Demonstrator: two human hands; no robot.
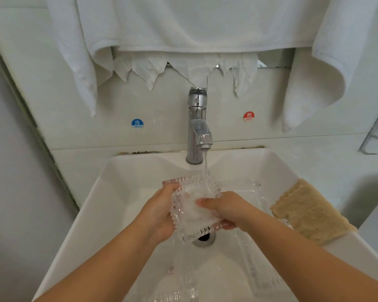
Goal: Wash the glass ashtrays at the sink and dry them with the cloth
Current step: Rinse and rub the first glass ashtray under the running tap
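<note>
**Desk:** What is the person holding at the sink (122,171)?

**Photographer:** From the left: the left hand (162,211) curls round the left edge of a square glass ashtray (194,205), fingers behind, thumb on the ribbed rim. The ashtray sits tilted over the drain (204,238), under the stream from the tap (198,127). The right hand (225,209) grips its right side, thumb pressed flat on the inner face.

**Desk:** And how will it handle?

**Photographer:** Thick, stiff glass, likely heavy, and slick while wet; a slip onto the basin could chip it. The ribbed edges look like the safest hold, one hand on each side. More glass pieces (249,190) lie in the basin, right and near. The tan cloth (310,212) rests on the right rim.
</note>
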